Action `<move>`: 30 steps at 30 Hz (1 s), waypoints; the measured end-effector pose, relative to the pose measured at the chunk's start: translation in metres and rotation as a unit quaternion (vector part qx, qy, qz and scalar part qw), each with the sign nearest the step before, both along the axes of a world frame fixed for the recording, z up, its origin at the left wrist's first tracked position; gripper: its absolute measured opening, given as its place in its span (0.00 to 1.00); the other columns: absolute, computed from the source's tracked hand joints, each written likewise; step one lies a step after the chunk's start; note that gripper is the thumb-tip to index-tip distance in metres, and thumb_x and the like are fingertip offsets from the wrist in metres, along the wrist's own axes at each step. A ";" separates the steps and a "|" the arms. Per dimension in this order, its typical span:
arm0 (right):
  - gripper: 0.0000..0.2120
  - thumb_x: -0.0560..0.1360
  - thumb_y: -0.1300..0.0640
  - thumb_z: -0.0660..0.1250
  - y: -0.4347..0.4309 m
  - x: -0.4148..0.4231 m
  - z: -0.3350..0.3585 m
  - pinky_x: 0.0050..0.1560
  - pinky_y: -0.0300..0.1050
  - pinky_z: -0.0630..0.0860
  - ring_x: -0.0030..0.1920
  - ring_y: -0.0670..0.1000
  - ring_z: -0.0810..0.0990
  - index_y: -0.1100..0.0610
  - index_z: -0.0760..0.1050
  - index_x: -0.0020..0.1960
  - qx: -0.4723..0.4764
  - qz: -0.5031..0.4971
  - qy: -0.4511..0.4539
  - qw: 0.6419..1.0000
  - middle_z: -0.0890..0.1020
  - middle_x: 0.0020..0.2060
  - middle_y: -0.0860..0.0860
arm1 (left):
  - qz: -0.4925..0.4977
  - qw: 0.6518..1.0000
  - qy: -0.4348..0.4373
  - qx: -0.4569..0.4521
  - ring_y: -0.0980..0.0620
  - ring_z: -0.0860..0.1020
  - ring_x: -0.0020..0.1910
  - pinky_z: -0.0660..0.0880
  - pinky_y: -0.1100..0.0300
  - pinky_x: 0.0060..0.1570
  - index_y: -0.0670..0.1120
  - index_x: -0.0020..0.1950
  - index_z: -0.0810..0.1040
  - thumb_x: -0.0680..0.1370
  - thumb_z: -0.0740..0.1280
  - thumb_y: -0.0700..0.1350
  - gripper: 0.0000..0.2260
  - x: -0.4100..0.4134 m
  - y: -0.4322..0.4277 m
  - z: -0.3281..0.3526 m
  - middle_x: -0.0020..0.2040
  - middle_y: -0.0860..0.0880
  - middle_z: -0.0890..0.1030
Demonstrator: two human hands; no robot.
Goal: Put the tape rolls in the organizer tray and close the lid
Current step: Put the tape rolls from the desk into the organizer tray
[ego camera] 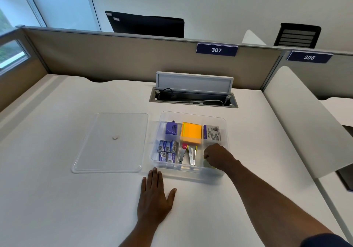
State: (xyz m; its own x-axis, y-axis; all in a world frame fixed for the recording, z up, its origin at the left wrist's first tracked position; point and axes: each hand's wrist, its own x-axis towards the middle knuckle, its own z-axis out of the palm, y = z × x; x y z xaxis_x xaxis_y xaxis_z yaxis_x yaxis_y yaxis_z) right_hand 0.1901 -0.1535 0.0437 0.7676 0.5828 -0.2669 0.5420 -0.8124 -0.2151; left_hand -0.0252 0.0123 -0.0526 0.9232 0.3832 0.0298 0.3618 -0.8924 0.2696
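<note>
A clear organizer tray [193, 114] stands open on the white desk, split into compartments. Its clear lid [112, 143] lies flat on the desk to the left, apart from it. My right hand [217, 156] reaches into the tray's front right compartment, fingers curled over something pale yellow-green [209, 165] that is mostly hidden; I cannot tell whether it is a tape roll. My left hand [155, 193] rests flat on the desk in front of the tray's left corner, fingers apart, holding nothing.
The tray holds a purple sharpener [171, 128], orange sticky notes [192, 133], small staple boxes [168, 150], staplers [188, 156] and a printed card [213, 133]. Behind the tray an open cable hatch [193, 98] is set into the desk. A white divider panel [305, 120] rises on the right.
</note>
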 end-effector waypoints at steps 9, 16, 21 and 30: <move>0.11 0.77 0.61 0.62 -0.004 0.002 0.002 0.63 0.49 0.75 0.55 0.57 0.80 0.59 0.81 0.53 0.048 -0.049 -0.040 0.997 0.83 0.54 0.57 | -0.001 1.000 0.005 -0.002 0.46 0.56 0.77 0.49 0.50 0.76 0.41 0.75 0.57 0.76 0.51 0.65 0.36 0.000 0.000 0.000 0.77 0.42 0.59; 0.12 0.78 0.60 0.58 -0.012 0.007 0.005 0.59 0.50 0.77 0.56 0.58 0.80 0.61 0.76 0.58 0.058 -0.136 -0.080 0.986 0.80 0.57 0.58 | -0.001 1.000 0.003 -0.003 0.46 0.55 0.77 0.48 0.51 0.76 0.41 0.75 0.57 0.76 0.51 0.65 0.37 0.000 0.000 0.000 0.77 0.42 0.59; 0.13 0.79 0.59 0.58 -0.007 0.006 0.001 0.58 0.50 0.78 0.56 0.59 0.80 0.61 0.74 0.60 0.034 -0.135 -0.075 0.987 0.80 0.57 0.59 | 0.002 1.000 0.004 -0.007 0.47 0.53 0.77 0.48 0.51 0.76 0.42 0.76 0.54 0.76 0.49 0.66 0.37 0.000 0.000 -0.002 0.78 0.43 0.57; 0.12 0.77 0.57 0.62 -0.001 0.001 -0.005 0.54 0.51 0.79 0.54 0.58 0.82 0.59 0.75 0.58 -0.006 -0.123 -0.091 0.988 0.81 0.55 0.58 | -0.002 1.000 0.005 -0.008 0.47 0.51 0.77 0.45 0.51 0.76 0.41 0.76 0.53 0.76 0.49 0.65 0.37 0.000 0.000 0.002 0.78 0.43 0.55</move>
State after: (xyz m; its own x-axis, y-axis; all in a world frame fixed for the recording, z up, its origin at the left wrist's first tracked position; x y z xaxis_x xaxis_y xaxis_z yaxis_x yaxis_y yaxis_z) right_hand 0.1908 -0.1547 0.0389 0.9213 0.3707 -0.1174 0.3571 -0.9261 -0.1218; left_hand -0.0256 0.0123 -0.0508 0.9249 0.3800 0.0135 0.3613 -0.8893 0.2805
